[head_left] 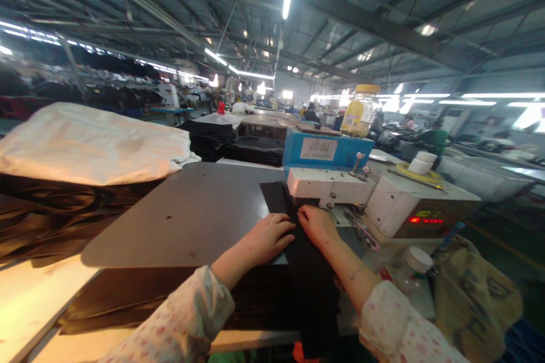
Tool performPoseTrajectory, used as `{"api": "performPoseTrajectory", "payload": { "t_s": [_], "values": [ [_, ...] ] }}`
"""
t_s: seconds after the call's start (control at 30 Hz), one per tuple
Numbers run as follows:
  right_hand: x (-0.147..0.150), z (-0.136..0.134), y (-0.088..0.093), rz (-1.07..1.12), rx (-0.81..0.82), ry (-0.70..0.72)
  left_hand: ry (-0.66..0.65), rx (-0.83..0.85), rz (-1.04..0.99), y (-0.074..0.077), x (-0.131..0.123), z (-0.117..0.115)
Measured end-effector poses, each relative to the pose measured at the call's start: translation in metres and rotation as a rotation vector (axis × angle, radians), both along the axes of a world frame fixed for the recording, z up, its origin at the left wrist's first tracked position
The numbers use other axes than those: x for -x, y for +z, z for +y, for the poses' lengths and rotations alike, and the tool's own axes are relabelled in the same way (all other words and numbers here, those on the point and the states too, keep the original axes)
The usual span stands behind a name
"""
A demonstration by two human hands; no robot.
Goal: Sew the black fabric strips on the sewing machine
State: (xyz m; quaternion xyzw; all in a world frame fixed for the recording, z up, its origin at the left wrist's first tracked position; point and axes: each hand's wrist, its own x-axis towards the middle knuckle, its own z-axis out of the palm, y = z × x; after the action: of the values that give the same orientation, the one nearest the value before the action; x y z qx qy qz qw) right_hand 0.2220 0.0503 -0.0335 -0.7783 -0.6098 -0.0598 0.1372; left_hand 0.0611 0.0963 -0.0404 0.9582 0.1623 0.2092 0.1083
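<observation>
Blk strip [313, 272] lies btwn my two hands, its far end just L of the white mach. head [330, 184]. Long axis runs from there back twd me, slanting a bit R, w/ the near end reaching past the table edge on my side of the mach. head.

My R hand [317, 226] is the nearer one: right at the near side of the mach. head, fingers curled at the strip's R edge. Can't tell if it's pinching the cloth; thumb's hidden. My L hand [268, 235] is farther out, L of & nearer me than the mach. head, palm down, fingers loosely stretched, tips on the strip's L edge, not clenched. So the strip's to the R of my L hand & to the L of my R.

Grey plate [183, 221] spreads L of the mach. head, under the strip's far part. Blue box [327, 147] sits just behind the mach. head, w/ a yellow-lidded jar [360, 113] on top. Control box [417, 218], red digits lit, is R of the mach. head; pink-handled snips [366, 232] lie btwn the two.
</observation>
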Motion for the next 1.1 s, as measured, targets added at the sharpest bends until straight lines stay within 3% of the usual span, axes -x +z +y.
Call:
{"api": "performPoseTrajectory", "payload": {
  "t_s": [1.1],
  "values": [
    [-0.0013, 0.0009, -0.0036, -0.015, -0.047, 0.008, 0.004, -0.001, 0.024, 0.0025, 0.0011, -0.0013]
  ]
}}
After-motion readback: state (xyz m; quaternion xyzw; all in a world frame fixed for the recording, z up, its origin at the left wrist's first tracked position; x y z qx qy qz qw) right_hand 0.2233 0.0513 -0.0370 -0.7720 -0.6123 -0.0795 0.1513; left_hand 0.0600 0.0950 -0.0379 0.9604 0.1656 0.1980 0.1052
